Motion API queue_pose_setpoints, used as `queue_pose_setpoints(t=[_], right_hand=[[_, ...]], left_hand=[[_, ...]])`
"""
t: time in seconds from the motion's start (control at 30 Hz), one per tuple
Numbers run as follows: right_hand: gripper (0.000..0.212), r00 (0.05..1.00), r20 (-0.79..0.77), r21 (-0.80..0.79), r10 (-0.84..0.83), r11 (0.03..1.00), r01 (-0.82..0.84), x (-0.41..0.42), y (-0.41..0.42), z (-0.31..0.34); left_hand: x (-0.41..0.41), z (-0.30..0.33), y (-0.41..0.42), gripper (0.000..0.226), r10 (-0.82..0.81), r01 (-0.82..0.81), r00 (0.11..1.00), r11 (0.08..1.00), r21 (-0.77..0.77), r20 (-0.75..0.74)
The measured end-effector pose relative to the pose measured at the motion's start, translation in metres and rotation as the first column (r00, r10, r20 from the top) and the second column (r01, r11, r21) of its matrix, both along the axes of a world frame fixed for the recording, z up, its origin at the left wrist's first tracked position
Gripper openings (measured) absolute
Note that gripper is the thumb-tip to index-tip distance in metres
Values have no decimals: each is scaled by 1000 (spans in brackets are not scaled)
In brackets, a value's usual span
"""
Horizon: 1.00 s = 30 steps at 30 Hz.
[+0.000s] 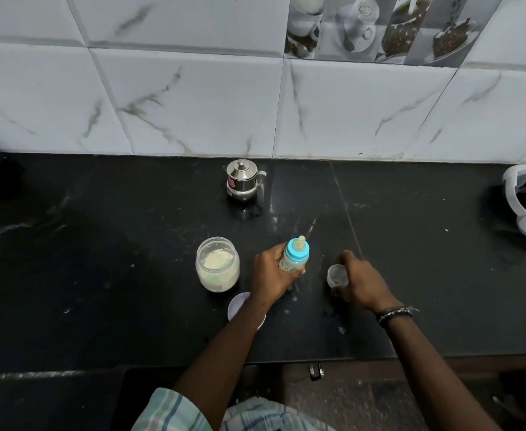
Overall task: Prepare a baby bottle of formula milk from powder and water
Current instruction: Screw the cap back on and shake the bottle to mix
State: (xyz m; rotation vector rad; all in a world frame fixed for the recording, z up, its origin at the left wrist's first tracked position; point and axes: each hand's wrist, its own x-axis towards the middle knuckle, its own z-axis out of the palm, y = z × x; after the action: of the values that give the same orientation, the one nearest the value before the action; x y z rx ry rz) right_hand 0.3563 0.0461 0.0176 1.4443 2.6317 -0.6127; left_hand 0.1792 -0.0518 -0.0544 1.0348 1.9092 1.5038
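Black stone table (100, 244) across the middle of the frame, speckled with pale dust and small white spots near the centre.

Open clear jar (217, 264) left of centre, standing upright, about half full of cream-coloured powder. Just below it, a pale round lid (238, 304) lying flat, partly covered by the left forearm.

Baby bottle (295, 254) at centre, upright on the table, with a bright blue collar and a pale teat on top; printed clear body, contents hidden behind the fingers. Left hand (271, 272) wrapped round the bottle's body from the left side, holding it.

Right hand (356, 279) right of centre, well apart from the bottle, fingers curled round a small clear cap (337, 275), gripping it with its open mouth turned toward the camera. Slightly blurred, so the finger placement on the cap hard to make out. Dark beaded band (393, 312) on the right wrist.

Small steel pot (243, 181) with knobbed lid at upper centre, close to the tiled wall (193, 104), with a red label too small to read.

White headset-like object (525, 203) at the right edge, cut off by the frame. Dark shape at far left edge, unidentifiable.
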Motion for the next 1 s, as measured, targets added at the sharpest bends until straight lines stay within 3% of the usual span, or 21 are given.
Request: queue_pose_setpoints(t=[0.17,0.27,0.4,0.5,0.57,0.67,0.8,1.0], right_hand=[[37,894,-441,-75,-81,996,53,-6,1,22],[44,848,-529,-82,-24,996,-23,-13,2,37],[72,860,-502,60,91,996,-70,-23,4,55],[58,837,-539,107,90,994,-39,-31,5,69],[50,835,-520,184,180,978,-96,-37,4,78],[55,873,-372,270,316,937,-224,-47,1,86],[57,903,-184,257,389,905,-338,-65,-6,84],[50,898,-59,258,437,875,-409,-76,-13,71]], left_hand=[[-1,-3,1,63,6,-7,1000,1000,-17,-6],[0,-3,1,62,10,-11,1000,1000,-21,-28],[0,-1,1,63,11,-13,997,1000,-15,-80],[1,0,0,63,12,-13,996,1000,-16,-85],[2,1,0,62,10,-12,996,1000,-22,-91],[0,0,0,57,9,-11,997,1000,-22,-77],[0,1,-1,49,10,-12,998,1000,-25,-67],[2,-1,0,47,7,-7,1000,1000,-22,3]])
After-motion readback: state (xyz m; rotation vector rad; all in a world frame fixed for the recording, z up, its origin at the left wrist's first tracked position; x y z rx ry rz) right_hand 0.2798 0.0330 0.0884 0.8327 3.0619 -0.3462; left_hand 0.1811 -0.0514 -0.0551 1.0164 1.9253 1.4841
